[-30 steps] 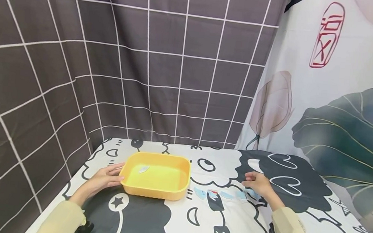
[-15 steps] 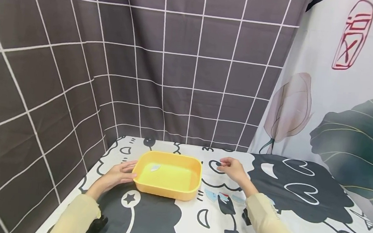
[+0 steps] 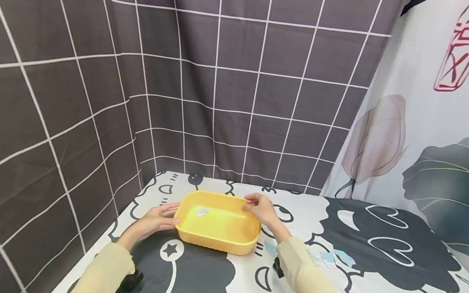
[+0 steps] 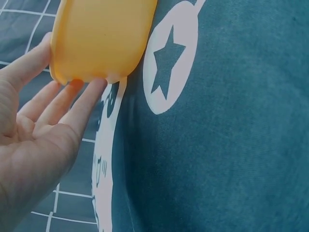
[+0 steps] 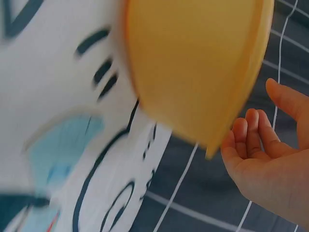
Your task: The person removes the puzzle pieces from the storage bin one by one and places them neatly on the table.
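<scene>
A yellow plastic basin point(image 3: 217, 246) sits on the patterned cloth in the head view. One small whitish flat piece point(image 3: 202, 212) lies inside it, towards the left. My left hand point(image 3: 154, 223) touches the basin's left end, and the left wrist view shows its thumb at the rim and its extended fingertips against the wall. Over the basin's right end is my right hand point(image 3: 263, 211). From the right wrist, its fingers point(image 5: 252, 133) look loosely curled, the thumb stands apart, and nothing shows between them. Several pale blue flat pieces point(image 3: 328, 258) lie on the cloth, partly hidden by the right forearm.
A black-and-white cartoon cloth point(image 3: 264, 279) covers the table. Behind it hangs a dark grey curtain point(image 3: 239, 95) with a white grid. To the right is a white curtain point(image 3: 378, 136) with flower and leaf prints.
My right hand has moved left from beside the pale blue pieces to over the basin's right end. The left hand stays at the basin. The head view has turned slightly left.
</scene>
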Tool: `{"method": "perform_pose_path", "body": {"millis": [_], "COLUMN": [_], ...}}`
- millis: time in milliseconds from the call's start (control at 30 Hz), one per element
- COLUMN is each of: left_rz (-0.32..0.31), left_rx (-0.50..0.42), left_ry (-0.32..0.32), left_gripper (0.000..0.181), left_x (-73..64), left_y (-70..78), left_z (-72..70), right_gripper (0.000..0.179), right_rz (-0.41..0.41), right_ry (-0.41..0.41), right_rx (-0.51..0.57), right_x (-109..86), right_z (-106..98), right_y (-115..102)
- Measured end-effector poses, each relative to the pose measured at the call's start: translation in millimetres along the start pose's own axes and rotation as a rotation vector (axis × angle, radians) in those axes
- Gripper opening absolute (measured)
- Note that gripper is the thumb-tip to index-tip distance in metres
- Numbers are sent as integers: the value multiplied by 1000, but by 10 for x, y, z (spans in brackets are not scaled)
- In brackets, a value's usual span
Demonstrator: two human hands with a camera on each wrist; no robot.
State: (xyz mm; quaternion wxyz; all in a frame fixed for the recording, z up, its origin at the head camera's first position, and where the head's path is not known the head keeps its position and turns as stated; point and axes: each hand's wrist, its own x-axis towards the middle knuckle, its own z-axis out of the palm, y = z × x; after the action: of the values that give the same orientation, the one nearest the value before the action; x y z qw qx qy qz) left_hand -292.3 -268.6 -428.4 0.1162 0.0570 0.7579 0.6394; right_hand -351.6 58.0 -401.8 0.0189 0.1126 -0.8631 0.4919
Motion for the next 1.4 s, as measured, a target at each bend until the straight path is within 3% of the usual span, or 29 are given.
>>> {"method": "perform_pose_path", "body": {"millis": [167,367,600,800,1033,1233,1400], "left_rz": [-8,-46,-19,-34,-40,-10,1], "left_rx": [8,25,-16,-8,-2,22,31], "left_ry": [-4,52,20,33,28,34,36], "left_gripper": [70,69,71,70,72,69,69], "left_x": [33,24,-10,19,30,37,50], "left_y": [41,49,-15,-9,-44,-47,-18], "left_z": [39,65,35,33,57,30,11], "right_gripper": [35,34,33,32,36,47,53], "right_rz": [-22,-73,-65,-26,97,26,-28], "right_ry": [-42,-102,-155,-148,-108,-137,-207], "right_rx": [16,3,59,76,114,97,65], "right_x": [20,34,52,81,162,227,234], "right_z": [281,675,1032,1158,1253,1284,1265], "right_y": [-90,-221,-368,-408,-268,-191,-191]}}
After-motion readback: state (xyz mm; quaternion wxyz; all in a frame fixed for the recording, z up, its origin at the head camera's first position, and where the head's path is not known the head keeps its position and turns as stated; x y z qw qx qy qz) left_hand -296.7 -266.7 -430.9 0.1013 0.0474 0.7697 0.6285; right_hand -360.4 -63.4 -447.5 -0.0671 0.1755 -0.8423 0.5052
